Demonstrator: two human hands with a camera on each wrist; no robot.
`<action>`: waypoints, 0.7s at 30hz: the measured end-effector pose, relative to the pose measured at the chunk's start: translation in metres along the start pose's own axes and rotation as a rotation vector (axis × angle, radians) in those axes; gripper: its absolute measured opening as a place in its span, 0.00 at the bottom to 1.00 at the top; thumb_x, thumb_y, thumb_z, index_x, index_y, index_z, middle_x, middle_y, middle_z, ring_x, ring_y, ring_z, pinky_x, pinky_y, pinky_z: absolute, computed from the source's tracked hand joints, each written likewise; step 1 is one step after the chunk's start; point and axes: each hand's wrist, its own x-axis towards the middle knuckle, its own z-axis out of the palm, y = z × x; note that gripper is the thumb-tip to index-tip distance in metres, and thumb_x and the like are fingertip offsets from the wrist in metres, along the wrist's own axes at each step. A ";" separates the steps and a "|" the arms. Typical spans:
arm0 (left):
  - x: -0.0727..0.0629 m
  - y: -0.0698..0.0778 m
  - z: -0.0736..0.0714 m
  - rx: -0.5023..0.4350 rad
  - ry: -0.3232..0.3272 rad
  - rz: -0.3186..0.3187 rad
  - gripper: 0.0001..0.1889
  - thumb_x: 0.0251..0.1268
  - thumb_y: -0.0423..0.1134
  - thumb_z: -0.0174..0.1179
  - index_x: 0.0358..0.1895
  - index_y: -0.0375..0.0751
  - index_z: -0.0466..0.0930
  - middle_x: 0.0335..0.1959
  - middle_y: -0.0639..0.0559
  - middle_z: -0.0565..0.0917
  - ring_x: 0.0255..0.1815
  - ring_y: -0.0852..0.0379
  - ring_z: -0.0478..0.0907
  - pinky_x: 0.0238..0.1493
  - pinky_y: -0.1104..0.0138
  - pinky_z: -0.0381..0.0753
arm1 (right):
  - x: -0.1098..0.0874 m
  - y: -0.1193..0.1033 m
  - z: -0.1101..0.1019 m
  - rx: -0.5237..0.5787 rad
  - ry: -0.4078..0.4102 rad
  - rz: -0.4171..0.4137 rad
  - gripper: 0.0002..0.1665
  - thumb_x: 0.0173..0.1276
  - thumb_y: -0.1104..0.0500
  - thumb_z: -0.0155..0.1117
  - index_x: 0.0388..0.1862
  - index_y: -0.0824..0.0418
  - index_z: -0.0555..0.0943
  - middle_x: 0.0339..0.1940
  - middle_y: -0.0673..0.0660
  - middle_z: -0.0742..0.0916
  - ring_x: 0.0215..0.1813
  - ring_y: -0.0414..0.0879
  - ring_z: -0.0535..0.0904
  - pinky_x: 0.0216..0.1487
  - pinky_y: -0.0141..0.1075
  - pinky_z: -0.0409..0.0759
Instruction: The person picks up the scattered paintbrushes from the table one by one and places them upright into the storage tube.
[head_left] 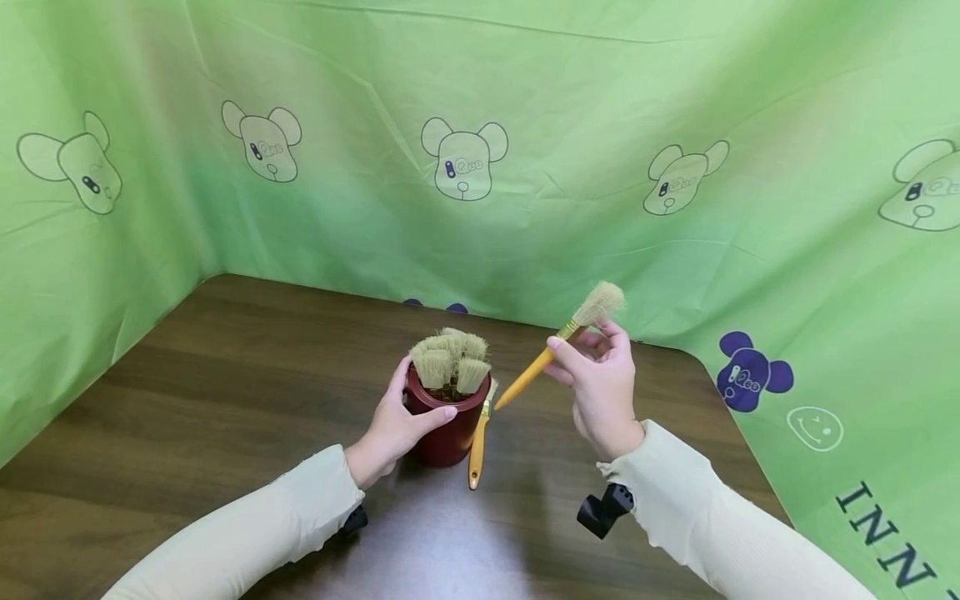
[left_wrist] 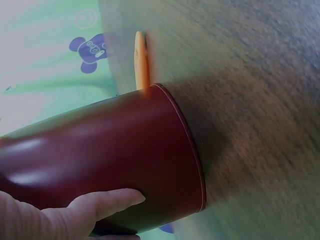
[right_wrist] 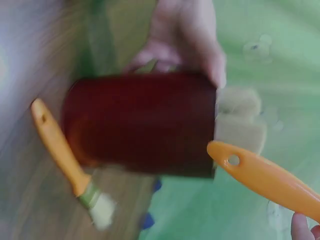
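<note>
- Green cloth point(head_left: 525, 100) printed with pale bear heads hangs as a backdrop on the far side and both flanks of the scene; a few purple bears and some dark lettering show low on its right part.
- Beneath it lies a dark brown wooden table point(head_left: 225, 375) with visible grain and a rounded far right corner; a patch of glare sits on the near edge between the two forearms.
- Near the middle of the table stands a dark red cup point(head_left: 442, 425), upright, filled with brushes whose pale bristle heads point(head_left: 450, 358) stick up above the rim.
- The left hand point(head_left: 393, 429) grips the cup from its left side, thumb curled over the near rim and fingers wrapped round the wall; the left wrist view shows a thumb lying flat against the glossy red side.
- The right hand point(head_left: 600, 383) is raised to the right of the cup and pinches a yellow-handled brush point(head_left: 558, 337) between thumb and fingertips, close to the ferrule. The brush is tilted, bristles up and to the far right, handle end pointing down toward the cup's rim without touching it.
- A second yellow brush point(head_left: 478, 442) lies on the table just beside the cup's right side, handle toward the near edge; its bristle end seems to rest against the cup, though the blurred wrist views do not settle that.
- Both arms wear cream sleeves point(head_left: 300, 517), and a small black mount point(head_left: 603, 510) shows under the right wrist.
</note>
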 end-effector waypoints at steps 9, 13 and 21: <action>0.001 0.000 0.000 0.004 0.004 0.011 0.53 0.50 0.35 0.72 0.76 0.42 0.45 0.67 0.35 0.64 0.66 0.39 0.62 0.64 0.46 0.62 | -0.009 0.002 0.036 0.044 -0.060 -0.003 0.31 0.58 0.81 0.58 0.52 0.59 0.60 0.39 0.55 0.74 0.36 0.41 0.77 0.35 0.34 0.83; 0.001 0.000 -0.001 0.001 0.004 0.027 0.53 0.50 0.34 0.72 0.76 0.41 0.45 0.67 0.36 0.64 0.66 0.40 0.63 0.64 0.46 0.61 | -0.012 0.006 0.047 -0.021 -0.084 0.002 0.33 0.56 0.80 0.61 0.57 0.62 0.61 0.40 0.55 0.74 0.36 0.41 0.77 0.35 0.34 0.83; 0.003 -0.002 -0.001 0.005 -0.006 0.014 0.53 0.51 0.36 0.72 0.76 0.43 0.45 0.65 0.37 0.65 0.64 0.41 0.64 0.63 0.46 0.63 | -0.014 0.021 0.059 -0.158 -0.090 0.027 0.35 0.55 0.75 0.67 0.58 0.65 0.62 0.40 0.56 0.72 0.35 0.42 0.72 0.31 0.30 0.80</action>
